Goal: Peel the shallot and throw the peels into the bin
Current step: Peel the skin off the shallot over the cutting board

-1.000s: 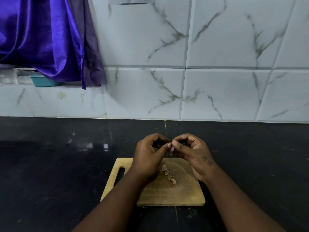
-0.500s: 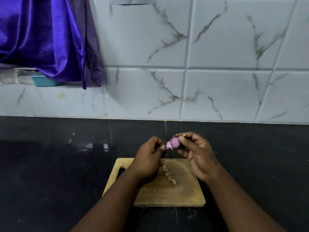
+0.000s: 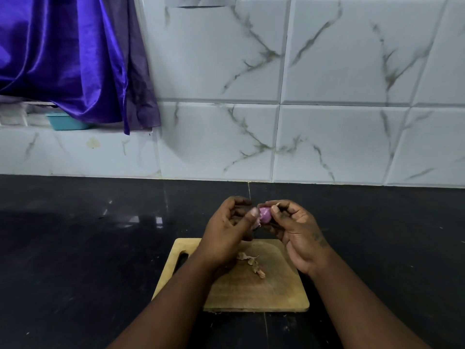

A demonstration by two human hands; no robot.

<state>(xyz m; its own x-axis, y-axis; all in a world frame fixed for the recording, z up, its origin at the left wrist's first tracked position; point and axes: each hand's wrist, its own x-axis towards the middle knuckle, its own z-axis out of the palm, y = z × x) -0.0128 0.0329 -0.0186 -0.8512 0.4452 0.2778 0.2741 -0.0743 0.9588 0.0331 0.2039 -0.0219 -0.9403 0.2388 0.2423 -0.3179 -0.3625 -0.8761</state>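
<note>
Hidden before, small purple shallot [image 3: 265, 215] now exposed, pinched by right hand [image 3: 299, 231] fingers [image 3: 276, 210]; pale skin strip [image 3: 256, 224] pinched off by left hand [image 3: 226, 230]; binning pending.

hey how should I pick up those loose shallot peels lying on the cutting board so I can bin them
Probably from straight above: the peels are thin, flat flakes lying in a short diagonal trail on the cutting board. Sweep them into a bunch, then pinch it. Both hands are busy now: the right hand holds the shallot, and the left hand pinches its skin.
</note>
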